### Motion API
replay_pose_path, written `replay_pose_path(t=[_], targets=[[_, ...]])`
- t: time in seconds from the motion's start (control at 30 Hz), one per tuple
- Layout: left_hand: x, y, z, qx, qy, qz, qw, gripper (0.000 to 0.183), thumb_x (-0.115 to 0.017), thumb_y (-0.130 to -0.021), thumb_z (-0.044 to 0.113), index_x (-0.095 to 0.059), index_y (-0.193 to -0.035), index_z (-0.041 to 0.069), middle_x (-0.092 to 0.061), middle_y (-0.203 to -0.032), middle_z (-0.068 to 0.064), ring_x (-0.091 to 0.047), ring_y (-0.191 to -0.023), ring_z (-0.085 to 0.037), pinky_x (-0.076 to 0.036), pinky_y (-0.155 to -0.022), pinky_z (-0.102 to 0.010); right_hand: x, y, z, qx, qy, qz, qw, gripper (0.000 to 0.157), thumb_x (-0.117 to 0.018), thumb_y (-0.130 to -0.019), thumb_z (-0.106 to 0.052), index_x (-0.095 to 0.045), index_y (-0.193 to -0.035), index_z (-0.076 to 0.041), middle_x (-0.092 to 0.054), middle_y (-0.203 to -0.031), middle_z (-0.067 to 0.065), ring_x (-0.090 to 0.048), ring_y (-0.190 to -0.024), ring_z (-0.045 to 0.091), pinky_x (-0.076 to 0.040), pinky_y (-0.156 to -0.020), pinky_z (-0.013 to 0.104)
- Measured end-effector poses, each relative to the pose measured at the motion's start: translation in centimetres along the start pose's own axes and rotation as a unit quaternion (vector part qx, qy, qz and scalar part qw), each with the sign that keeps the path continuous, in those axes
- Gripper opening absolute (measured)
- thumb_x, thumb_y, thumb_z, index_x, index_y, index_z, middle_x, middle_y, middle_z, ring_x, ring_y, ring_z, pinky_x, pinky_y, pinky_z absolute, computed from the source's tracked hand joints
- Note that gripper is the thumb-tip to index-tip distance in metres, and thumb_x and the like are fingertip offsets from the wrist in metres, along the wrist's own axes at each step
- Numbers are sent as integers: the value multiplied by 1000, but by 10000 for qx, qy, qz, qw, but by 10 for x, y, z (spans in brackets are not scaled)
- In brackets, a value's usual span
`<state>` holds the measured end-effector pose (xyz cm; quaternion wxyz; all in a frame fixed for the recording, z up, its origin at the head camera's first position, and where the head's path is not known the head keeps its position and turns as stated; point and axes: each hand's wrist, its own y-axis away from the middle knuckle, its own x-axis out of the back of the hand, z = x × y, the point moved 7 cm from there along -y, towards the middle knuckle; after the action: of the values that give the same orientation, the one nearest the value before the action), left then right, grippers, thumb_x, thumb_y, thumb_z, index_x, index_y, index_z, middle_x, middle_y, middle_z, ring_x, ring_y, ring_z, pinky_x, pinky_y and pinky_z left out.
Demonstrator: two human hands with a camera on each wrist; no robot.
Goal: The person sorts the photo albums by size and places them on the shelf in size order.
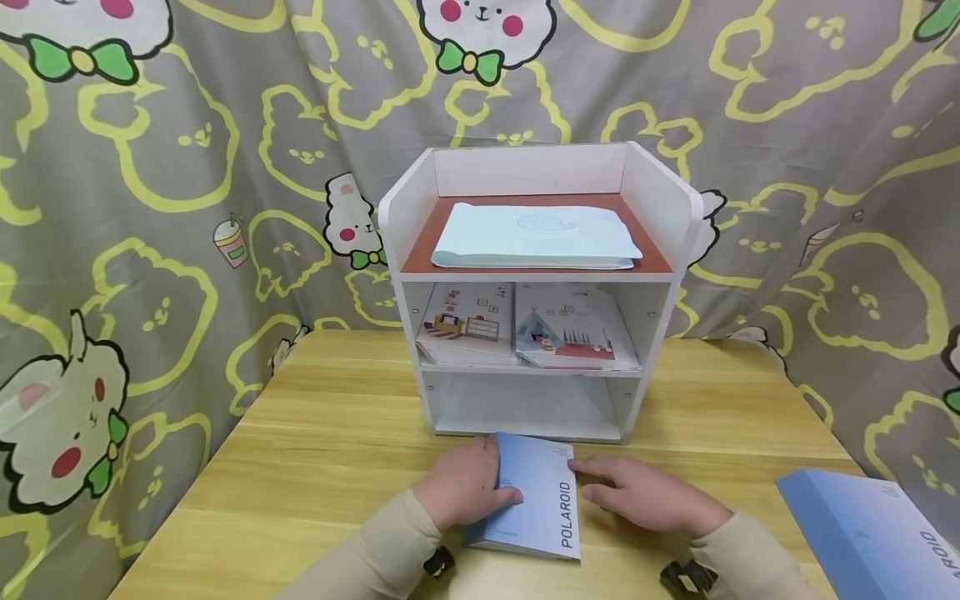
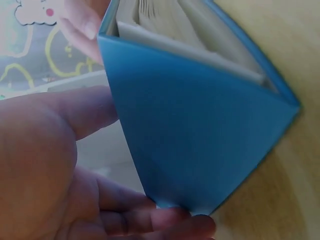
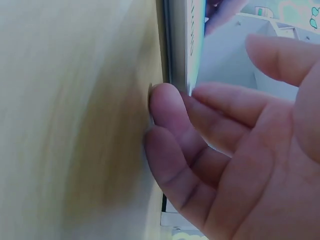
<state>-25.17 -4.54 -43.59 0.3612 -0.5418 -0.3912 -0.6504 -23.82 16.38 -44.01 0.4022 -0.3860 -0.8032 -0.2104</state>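
Grips a blue book (image 1: 536, 468) lettered POLAROID, lower centre of the frame, with the left hand (image 1: 467, 485), thumb across its cover; touches its right edge with a fingertip of the right hand (image 1: 641, 495), otherwise released and loosely bent. Has it on the wooden table (image 1: 322, 467), with another blue book (image 1: 862, 529) at lower right, cut off by the frame edge. Faces a white shelf (image 1: 409, 204) mid-frame, with picture books (image 1: 468, 321) on its middle level and a pale blue packet (image 1: 536, 237) on top, before a grey patterned curtain (image 1: 247, 50) across the upper frame.
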Motion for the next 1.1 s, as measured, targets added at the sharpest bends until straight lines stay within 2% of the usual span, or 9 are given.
replay_pose_path(t=[0.13, 0.23, 0.33, 0.47, 0.6, 0.7, 0.8, 0.9, 1.1], targets=[[2, 1, 0, 23, 129, 31, 9999, 96, -64, -90, 65, -42, -148, -9, -52, -145, -23, -57, -126, -33, -52, -97, -44, 0, -2, 3, -31, -298, 190, 9994, 52, -51, -107, -36, -53, -146, -2, -55, -145, 15, -51, -132, 33, -39, -108, 58], [2, 2, -1, 78, 346, 52, 9994, 95, -65, -90, 63, -42, -148, -9, -53, -144, -23, -56, -127, -34, -50, -100, -45, -1, -4, 4, -29, -563, 198, 9982, 54, -52, -107, -34, -49, -147, 2, -59, -138, 15, -64, -112, 24, -48, -100, 50], [1, 4, -4, 121, 740, 39, 9972, 95, -66, -90, 60, -40, -149, -9, -52, -145, -24, -55, -128, -35, -48, -103, -45, -2, -6, 5, -191, -1040, 122, 9943, 57, -52, -107, -32, -43, -150, 5, -65, -123, 12, -66, -86, 16, -57, -79, 40], [-1, 9, -13, 119, 1491, -103, 9887, 92, -67, -91, 58, -42, -148, -9, -55, -142, -23, -58, -126, -33, -48, -103, -45, -6, -5, 8, -584, -1620, 59, 9851, 63, -55, -105, -32, -37, -153, 6, -64, -97, 8, -62, -69, 20, -52, -53, 34], [-4, 16, -23, -25, 1955, -301, 9802, 69, -67, -91, 56, -63, -124, -5, -71, -101, -11, -67, -87, -21, -56, -77, -37, -10, -2, 9, -926, -1857, 99, 9782, 65, -58, -104, -31, -37, -151, 8, -61, -81, 8, -59, -59, 21, -48, -45, 33], [-7, 21, -28, -111, 1937, -373, 9803, 56, -66, -92, 58, -66, -105, 3, -60, -77, 1, -55, -65, -14, -48, -62, -31, -10, -1, 5, -945, -1275, 323, 9868, 63, -60, -102, -31, -43, -148, 8, -59, -73, 2, -56, -56, 16, -46, -48, 31], [-8, 25, -32, -101, 1752, -379, 9837, 59, -63, -93, 61, -66, -103, 2, -57, -77, 1, -51, -66, -13, -47, -63, -31, -11, -1, -6, -771, -148, 472, 9958, 63, -63, -100, -36, -50, -144, 6, -57, -79, -3, -52, -64, 11, -45, -58, 30], [-8, 27, -32, -62, 1613, -398, 9861, 62, -62, -93, 62, -66, -102, 1, -58, -79, -1, -51, -68, -14, -48, -65, -33, -14, 0, -17, -662, 805, 430, 9936, 66, -67, -96, -42, -56, -141, 4, -53, -93, -4, -47, -73, 10, -42, -62, 30], [-11, 27, -25, -150, 1908, -401, 9807, 71, -63, -93, 60, -62, -128, -2, -72, -98, -9, -62, -78, -12, -55, -74, -36, -18, -1, -22, -908, 1173, 248, 9886, 68, -68, -94, -45, -58, -139, 4, -52, -98, -2, -45, -71, 12, -38, -57, 30]])
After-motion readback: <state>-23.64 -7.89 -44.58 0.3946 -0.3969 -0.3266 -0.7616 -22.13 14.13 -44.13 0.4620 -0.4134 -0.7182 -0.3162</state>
